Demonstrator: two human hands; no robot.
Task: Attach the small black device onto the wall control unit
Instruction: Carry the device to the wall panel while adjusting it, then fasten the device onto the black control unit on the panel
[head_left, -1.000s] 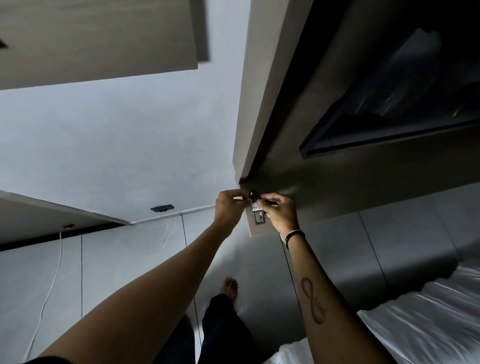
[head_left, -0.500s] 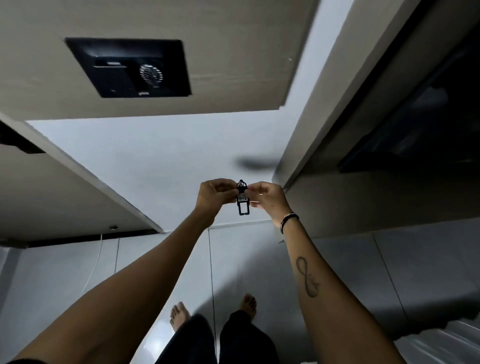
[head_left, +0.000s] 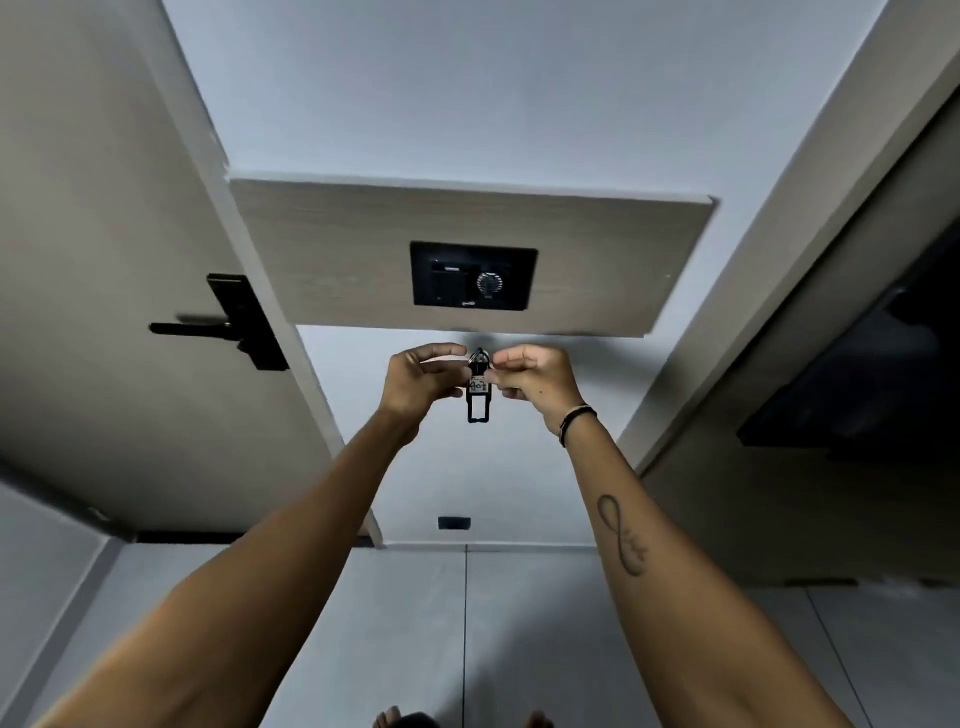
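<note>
device (head_left: 478, 387) pinched between both grips, just below the wall control unit (head_left: 474, 275).
i keep left hand (head_left: 418, 382) and right hand (head_left: 535, 382) pressed on its top so the open frame hangs free, probably to line it up with the unit.

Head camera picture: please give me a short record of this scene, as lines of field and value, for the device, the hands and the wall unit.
device: small black device, hanging upright, white label on it
left hand: left hand pinching the device's upper part
right hand: right hand pinching the same part from the other side
target: wall control unit, black, set in a wooden panel
contact: device below the unit, not touching it
nearby: door handle at the left
</note>
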